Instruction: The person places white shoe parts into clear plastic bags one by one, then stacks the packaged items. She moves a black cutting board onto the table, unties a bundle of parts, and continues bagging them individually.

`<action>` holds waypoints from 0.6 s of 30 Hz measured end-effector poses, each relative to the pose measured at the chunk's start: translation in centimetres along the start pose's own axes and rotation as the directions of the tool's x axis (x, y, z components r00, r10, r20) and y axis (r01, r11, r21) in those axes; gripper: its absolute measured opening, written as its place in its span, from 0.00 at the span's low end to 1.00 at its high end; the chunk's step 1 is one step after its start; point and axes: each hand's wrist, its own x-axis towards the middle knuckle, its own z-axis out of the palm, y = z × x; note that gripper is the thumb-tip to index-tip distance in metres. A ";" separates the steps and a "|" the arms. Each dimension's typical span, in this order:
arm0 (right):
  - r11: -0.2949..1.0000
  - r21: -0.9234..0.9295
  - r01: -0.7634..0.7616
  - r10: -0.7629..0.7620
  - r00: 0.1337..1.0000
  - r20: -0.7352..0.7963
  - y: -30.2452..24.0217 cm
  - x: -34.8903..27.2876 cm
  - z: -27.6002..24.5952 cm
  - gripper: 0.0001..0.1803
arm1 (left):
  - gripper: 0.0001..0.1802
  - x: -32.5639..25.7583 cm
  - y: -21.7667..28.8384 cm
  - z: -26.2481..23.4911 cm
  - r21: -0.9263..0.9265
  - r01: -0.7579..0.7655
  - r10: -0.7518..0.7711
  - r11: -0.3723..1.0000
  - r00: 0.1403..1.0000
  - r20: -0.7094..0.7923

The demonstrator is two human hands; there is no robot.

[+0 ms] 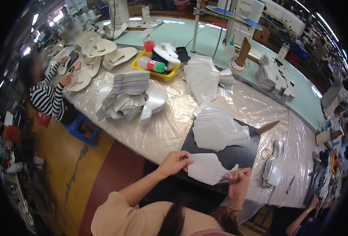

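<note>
My left hand (174, 162) pinches the left edge of a flat, pale grey-white cut piece (205, 168), thumb on top. At the piece's narrow right end, the fingers of my right hand (239, 181) are bent in and closed on it; they are slightly smeared. Both hands hold the piece over the near edge of a black board (250, 151). Just beyond, a fanned stack of similar white pieces (217, 131) lies on that board. A pointed brown tool, perhaps wooden (267, 127), rests at the board's right edge.
Plastic film covers the table (170, 137). Silvery stacks (128, 94) lie left, more white pieces (201, 78) farther back, and a silvery bundle (274, 165) right. A yellow tray (174, 72) holds bottles. At left a person in striped sleeves (50, 96) handles beige pieces.
</note>
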 end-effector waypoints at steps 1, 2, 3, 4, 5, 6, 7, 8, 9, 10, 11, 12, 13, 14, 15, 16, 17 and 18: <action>1.000 0.021 -0.009 0.009 1.000 -0.019 -1.0 0.2 -1.1 0.02 | 0.07 0.1 0.1 -0.4 0.054 -0.004 0.006 0.999 0.999 -0.044; 0.997 -0.017 0.079 -0.080 0.995 -0.055 -2.3 0.5 -2.3 0.03 | 0.07 0.2 0.4 -1.0 0.085 -0.007 0.013 0.996 0.998 -0.069; 0.984 -0.058 0.166 -0.168 0.985 -0.039 -3.7 0.8 -3.7 0.05 | 0.08 0.3 0.6 -1.5 0.083 -0.002 0.008 0.997 0.997 -0.075; 0.972 -0.037 0.230 -0.233 0.955 -0.185 -5.4 1.0 -5.1 0.08 | 0.08 0.3 1.0 -2.4 0.103 0.017 -0.005 0.995 0.994 -0.113; 0.956 -0.038 0.291 -0.282 0.880 -0.381 -7.0 0.8 -6.6 0.12 | 0.08 0.3 1.2 -3.2 0.075 0.081 -0.071 0.994 0.989 -0.128; 0.929 -0.080 0.361 -0.367 0.875 -0.317 -8.4 0.5 -8.1 0.14 | 0.08 0.2 1.2 -3.3 0.090 0.045 -0.041 0.995 0.998 -0.051; 0.906 -0.110 0.408 -0.418 0.826 -0.379 -9.8 0.1 -9.5 0.16 | 0.09 0.1 1.2 -3.4 0.126 0.120 -0.117 0.985 0.993 -0.029; 0.883 -0.169 0.439 -0.470 0.815 -0.339 -11.1 -0.4 -10.8 0.17 | 0.08 0.1 1.0 -3.1 0.161 0.112 -0.113 0.981 0.994 -0.002; 0.861 -0.219 0.460 -0.509 0.786 -0.350 -12.3 -1.0 -12.1 0.17 | 0.07 0.0 0.8 -2.7 0.167 0.112 -0.119 0.980 0.992 0.034; 0.817 -0.215 0.536 -0.575 0.719 -0.392 -13.5 -1.6 -13.2 0.16 | 0.07 0.2 0.6 -2.3 0.075 0.091 -0.095 0.993 0.995 0.044; 0.753 -0.217 0.621 -0.654 0.672 -0.346 -14.5 -2.2 -14.1 0.15 | 0.06 0.5 0.6 -1.8 0.123 0.088 -0.084 0.989 0.996 -0.037; 0.742 -0.179 0.646 -0.647 0.621 -0.443 -16.2 -2.9 -14.8 0.14 | 0.06 0.6 0.8 -1.9 0.186 0.056 -0.041 0.981 0.996 -0.082; 0.719 -0.141 0.681 -0.658 0.600 -0.455 -17.7 -3.9 -15.1 0.13 | 0.06 0.6 1.2 -1.9 0.147 0.135 -0.118 0.980 0.986 -0.119; 0.692 -0.130 0.710 -0.674 0.572 -0.468 -18.1 -4.7 -15.0 0.11 | 0.07 0.7 1.4 -1.6 0.165 0.091 -0.077 0.982 0.993 -0.088; 0.660 -0.131 0.740 -0.682 0.517 -0.517 -18.5 -5.2 -14.6 0.10 | 0.08 0.7 1.7 -1.3 0.208 0.156 -0.127 0.966 0.981 -0.147; 0.672 -0.219 0.708 -0.704 0.518 -0.486 -18.3 -5.5 -13.9 0.11 | 0.10 0.5 1.8 -0.8 0.275 0.128 -0.092 0.953 0.986 -0.141; 0.738 -0.239 0.632 -0.651 0.570 -0.502 -17.6 -5.4 -13.0 0.10 | 0.13 0.2 2.0 -0.3 0.359 0.156 -0.095 0.920 0.979 -0.182; 0.746 -0.231 0.625 -0.650 0.608 -0.456 -16.2 -5.0 -11.7 0.07 | 0.15 0.2 2.2 0.1 0.425 0.138 -0.060 0.895 0.979 -0.192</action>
